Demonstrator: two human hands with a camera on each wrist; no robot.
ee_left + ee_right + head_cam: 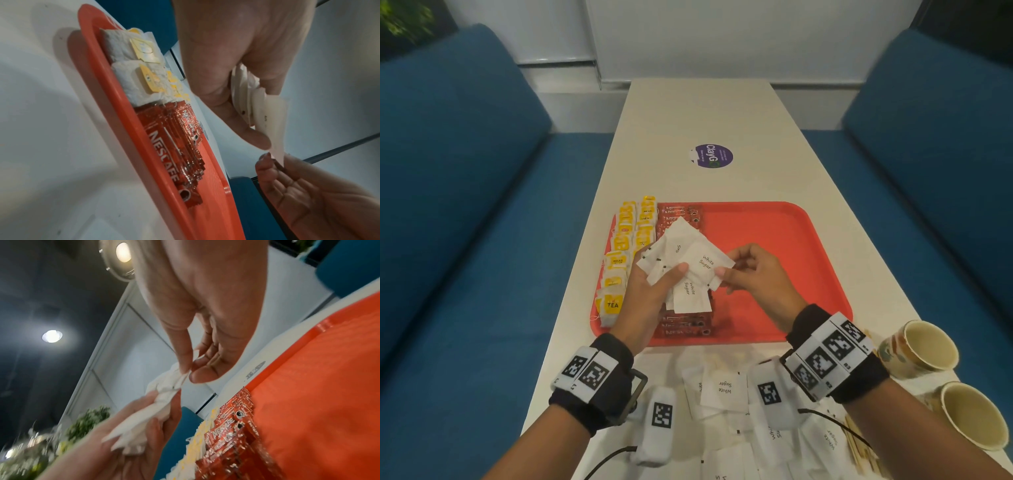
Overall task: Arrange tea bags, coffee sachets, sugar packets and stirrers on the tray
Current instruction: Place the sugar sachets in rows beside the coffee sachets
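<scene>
- The sugar packets (681, 267), fanned at frame centre above the red tray (774, 233), look light, thin and slippery; pinching edges or corners seems best.
- The left hand (650, 294) clasps the bundle, thumb on top.
- The right hand (753, 274) pinches one packet's corner between thumb and forefinger.

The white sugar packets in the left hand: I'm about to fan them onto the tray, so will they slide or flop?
The sugar packets look thin, flat and probably light. Splayed unevenly in the left hand, they likely slip over each other. They seem stiff enough to hold shape.
</scene>
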